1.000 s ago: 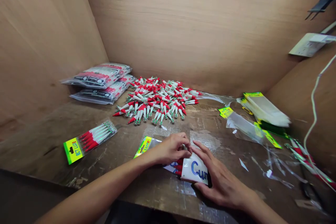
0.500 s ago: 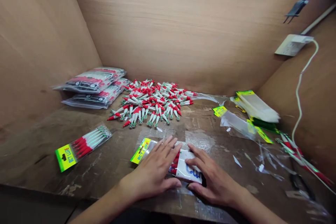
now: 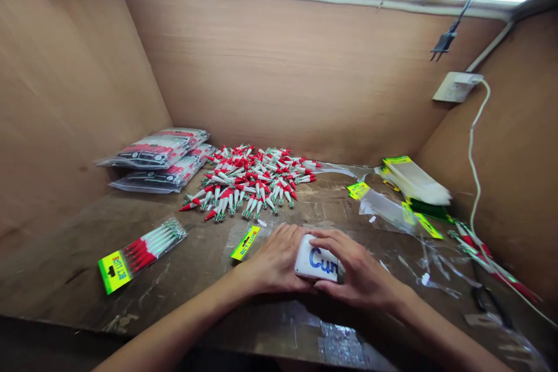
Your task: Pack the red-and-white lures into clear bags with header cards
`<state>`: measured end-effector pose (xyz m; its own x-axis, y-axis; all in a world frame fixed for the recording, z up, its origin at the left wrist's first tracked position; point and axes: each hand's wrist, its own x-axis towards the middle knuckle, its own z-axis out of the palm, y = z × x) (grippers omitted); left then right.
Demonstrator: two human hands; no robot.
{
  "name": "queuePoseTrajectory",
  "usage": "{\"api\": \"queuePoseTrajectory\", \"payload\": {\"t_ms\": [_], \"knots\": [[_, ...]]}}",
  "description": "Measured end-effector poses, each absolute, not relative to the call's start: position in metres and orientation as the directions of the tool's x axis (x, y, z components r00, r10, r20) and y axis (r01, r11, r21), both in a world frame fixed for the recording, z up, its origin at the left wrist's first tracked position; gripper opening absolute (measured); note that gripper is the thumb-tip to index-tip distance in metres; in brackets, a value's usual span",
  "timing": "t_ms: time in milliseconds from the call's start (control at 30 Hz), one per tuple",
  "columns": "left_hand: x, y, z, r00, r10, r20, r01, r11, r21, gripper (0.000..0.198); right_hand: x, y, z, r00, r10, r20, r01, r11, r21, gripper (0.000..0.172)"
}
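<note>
In the head view, a white block [image 3: 320, 261] with blue lettering stands between my hands near the table's front. My right hand [image 3: 355, 267] grips its right side, fingers over the top edge and thumb below. My left hand [image 3: 283, 258] lies closed at the block's left side, fingers together over a lure packet. Only the packet's yellow-green header card [image 3: 245, 243] shows; its body is hidden under that hand. To the left lies a filled lure packet [image 3: 146, 247] with several red-and-white lures. Behind my hands spreads a loose pile of red-and-white squid lures [image 3: 250, 180].
Stacked plastic bags [image 3: 161, 157] of lures stand at the back left. At the right lie clear bags with yellow headers [image 3: 414, 177], plastic scraps, scissors [image 3: 492, 305] and more lures [image 3: 483, 256]. A white cable [image 3: 473, 133] runs down from a wall socket [image 3: 455, 87]; a plug [image 3: 443, 43] hangs above.
My left hand has gone from lying flat over the packet to closing against the block's left side. The block now sits more upright in my right hand. The view has tilted up.
</note>
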<state>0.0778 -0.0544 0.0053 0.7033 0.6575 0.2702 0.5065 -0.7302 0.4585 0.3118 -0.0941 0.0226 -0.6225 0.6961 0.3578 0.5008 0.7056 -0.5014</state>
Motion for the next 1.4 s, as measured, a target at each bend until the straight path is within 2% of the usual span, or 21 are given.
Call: {"api": "queuePoseTrajectory", "payload": {"t_ms": [100, 200, 300, 367, 400, 467, 567, 667, 800, 900, 1067, 1167, 1233, 1333, 1400], "knots": [[0.090, -0.050, 0.002, 0.665, 0.669, 0.331, 0.507, -0.730, 0.458, 0.076, 0.316, -0.087, 0.040, -0.642, 0.685, 0.345, 0.478, 0.709, -0.519, 0.078], [0.100, -0.045, -0.001, 0.651, 0.675, 0.348, 0.478, -0.720, 0.503, 0.079, 0.316, -0.083, 0.055, -0.642, 0.699, 0.315, 0.492, 0.690, -0.531, 0.088], [0.105, -0.037, 0.008, 0.646, 0.680, 0.347, 0.405, -0.690, 0.600, 0.075, 0.314, -0.077, 0.074, -0.620, 0.687, 0.378, 0.485, 0.715, -0.504, 0.100], [0.101, -0.028, 0.022, 0.632, 0.712, 0.305, 0.335, -0.607, 0.721, 0.067, 0.315, -0.072, 0.092, -0.547, 0.683, 0.484, 0.481, 0.730, -0.486, 0.108], [0.096, -0.024, 0.030, 0.621, 0.733, 0.277, 0.280, -0.537, 0.795, 0.064, 0.317, -0.069, 0.100, -0.477, 0.681, 0.556, 0.479, 0.732, -0.485, 0.108], [0.083, -0.014, 0.047, 0.598, 0.762, 0.247, 0.087, -0.368, 0.926, 0.059, 0.324, -0.064, 0.113, -0.283, 0.664, 0.691, 0.466, 0.726, -0.506, 0.097], [0.063, -0.003, 0.060, 0.623, 0.744, 0.241, -0.256, -0.097, 0.962, 0.064, 0.336, -0.059, 0.104, -0.030, 0.638, 0.770, 0.407, 0.711, -0.573, 0.076], [0.055, -0.002, 0.055, 0.657, 0.716, 0.236, -0.401, 0.066, 0.914, 0.066, 0.346, -0.055, 0.062, 0.014, 0.748, 0.664, 0.394, 0.606, -0.691, 0.076], [0.055, -0.001, 0.040, 0.586, 0.759, 0.285, -0.455, 0.017, 0.890, 0.067, 0.356, -0.047, 0.000, 0.013, 0.868, 0.496, 0.369, 0.457, -0.809, 0.075], [0.056, 0.002, 0.038, 0.573, 0.772, 0.275, -0.431, -0.001, 0.902, 0.064, 0.362, -0.042, -0.017, 0.027, 0.892, 0.452, 0.327, 0.420, -0.847, 0.072], [0.066, 0.005, 0.036, 0.686, 0.696, 0.211, -0.384, 0.099, 0.918, 0.079, 0.353, -0.035, 0.008, -0.082, 0.901, 0.427, 0.267, 0.432, -0.861, 0.063], [0.078, 0.005, 0.026, 0.752, 0.640, 0.160, -0.350, 0.182, 0.919, 0.081, 0.332, -0.025, 0.038, -0.237, 0.886, 0.399, 0.135, 0.436, -0.890, 0.056], [0.083, 0.005, 0.017, 0.781, 0.611, 0.129, -0.323, 0.218, 0.921, 0.078, 0.314, -0.017, 0.056, -0.348, 0.854, 0.386, 0.035, 0.423, -0.905, 0.057], [0.085, 0.005, 0.004, 0.804, 0.588, 0.093, -0.285, 0.243, 0.927, 0.076, 0.290, -0.004, 0.072, -0.461, 0.847, 0.263, -0.008, 0.292, -0.956, 0.062], [0.082, 0.005, -0.003, 0.796, 0.599, 0.080, -0.278, 0.245, 0.929, 0.079, 0.281, 0.001, 0.072, -0.495, 0.856, 0.148, 0.032, 0.187, -0.982, 0.057]]}}
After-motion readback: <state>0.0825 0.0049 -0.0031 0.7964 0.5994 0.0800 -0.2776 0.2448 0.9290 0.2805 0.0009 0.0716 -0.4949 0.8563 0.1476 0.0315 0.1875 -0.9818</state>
